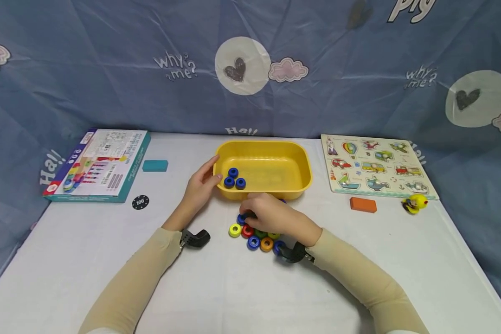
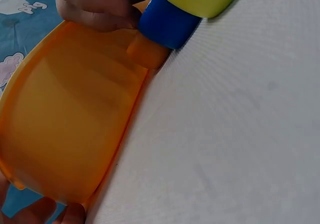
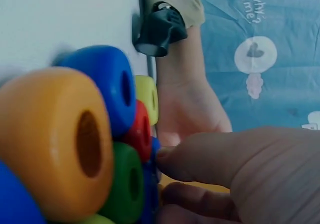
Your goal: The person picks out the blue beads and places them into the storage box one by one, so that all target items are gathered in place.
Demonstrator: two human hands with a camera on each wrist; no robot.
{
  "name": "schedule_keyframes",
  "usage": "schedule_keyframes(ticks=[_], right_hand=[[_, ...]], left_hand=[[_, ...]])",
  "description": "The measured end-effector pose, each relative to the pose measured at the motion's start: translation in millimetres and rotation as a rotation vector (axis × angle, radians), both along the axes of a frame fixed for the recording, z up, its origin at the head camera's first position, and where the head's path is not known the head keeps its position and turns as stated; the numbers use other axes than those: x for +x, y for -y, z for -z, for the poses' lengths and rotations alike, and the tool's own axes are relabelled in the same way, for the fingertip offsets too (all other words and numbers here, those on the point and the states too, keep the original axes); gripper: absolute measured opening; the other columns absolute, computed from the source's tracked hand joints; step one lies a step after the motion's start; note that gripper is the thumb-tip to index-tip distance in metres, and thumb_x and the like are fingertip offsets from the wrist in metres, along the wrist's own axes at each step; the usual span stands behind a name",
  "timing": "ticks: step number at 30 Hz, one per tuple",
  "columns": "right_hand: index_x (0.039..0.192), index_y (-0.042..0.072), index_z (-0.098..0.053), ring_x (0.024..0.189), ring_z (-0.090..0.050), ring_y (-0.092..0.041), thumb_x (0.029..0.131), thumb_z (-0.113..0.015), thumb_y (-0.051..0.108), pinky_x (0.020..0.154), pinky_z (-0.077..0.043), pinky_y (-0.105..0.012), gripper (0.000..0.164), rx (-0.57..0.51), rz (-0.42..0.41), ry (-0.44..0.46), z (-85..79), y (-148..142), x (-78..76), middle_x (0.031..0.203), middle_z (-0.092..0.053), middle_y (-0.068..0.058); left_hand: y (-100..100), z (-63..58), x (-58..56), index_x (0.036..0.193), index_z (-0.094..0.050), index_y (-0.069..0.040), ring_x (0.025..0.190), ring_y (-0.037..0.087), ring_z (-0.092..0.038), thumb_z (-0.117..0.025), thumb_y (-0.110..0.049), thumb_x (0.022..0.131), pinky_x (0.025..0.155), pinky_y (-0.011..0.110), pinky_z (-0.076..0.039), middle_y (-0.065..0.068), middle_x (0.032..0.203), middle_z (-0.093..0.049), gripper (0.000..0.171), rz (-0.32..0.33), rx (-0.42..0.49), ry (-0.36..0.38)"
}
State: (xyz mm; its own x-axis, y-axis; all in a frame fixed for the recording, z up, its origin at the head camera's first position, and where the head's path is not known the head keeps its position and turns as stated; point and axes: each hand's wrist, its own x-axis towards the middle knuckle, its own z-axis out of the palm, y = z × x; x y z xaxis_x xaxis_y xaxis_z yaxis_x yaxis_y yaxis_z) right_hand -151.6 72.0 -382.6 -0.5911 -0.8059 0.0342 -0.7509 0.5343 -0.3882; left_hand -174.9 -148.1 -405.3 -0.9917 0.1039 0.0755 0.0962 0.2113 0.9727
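Note:
A yellow tub (image 1: 271, 169) with three blue rings (image 1: 233, 173) in its left corner stands before me. My left hand (image 1: 198, 185) holds the tub's left rim, thumb over the edge and fingers along the outside. Just in front of the tub, my right hand (image 1: 267, 213) reaches down among loose rings and pinches a blue ring (image 1: 241, 219) between thumb and fingers. Around it lie a yellow ring (image 1: 234, 230), a red ring (image 1: 247, 231), a green ring (image 3: 126, 186), an orange ring (image 1: 267, 244) and more blue ones (image 1: 253, 243), some partly hidden under the hand.
On the left lie a toy box (image 1: 102, 162), a teal block (image 1: 155, 165) and a black chip (image 1: 140, 202). A picture puzzle board (image 1: 375, 164), an orange block (image 1: 363, 204) and a small yellow figure (image 1: 415, 203) are at the right. Printed blue cloth (image 1: 338, 102) hangs behind.

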Motion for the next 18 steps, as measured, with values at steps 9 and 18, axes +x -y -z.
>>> schedule_keyframes(ticks=[9, 18], right_hand=[[0.099, 0.012, -0.072, 0.082, -0.058, -0.009, 0.086, -0.073, 0.014, 0.077, -0.055, -0.021, 0.014, 0.072, 0.006, -0.01, -1.0, 2.8, 4.4, 0.093, -0.068, 0.0], [0.094, 0.014, -0.07, 0.079, -0.058, -0.007, 0.086, -0.073, 0.015, 0.076, -0.055, -0.02, 0.009, 0.063, -0.003, -0.001, 3.9, 2.6, 5.1, 0.089, -0.067, 0.003]], left_hand=[[0.3, -0.8, -0.9, 0.15, -0.036, -0.007, 0.142, 0.026, -0.038, -0.052, -0.009, 0.097, 0.115, 0.038, -0.038, 0.011, 0.157, -0.033, 0.056, 0.0, -0.004, -0.022], [-0.4, -0.6, 0.4, 0.15, -0.036, -0.007, 0.143, 0.025, -0.037, -0.052, -0.009, 0.097, 0.116, 0.038, -0.037, 0.011, 0.158, -0.032, 0.055, 0.0, -0.005, -0.018]])
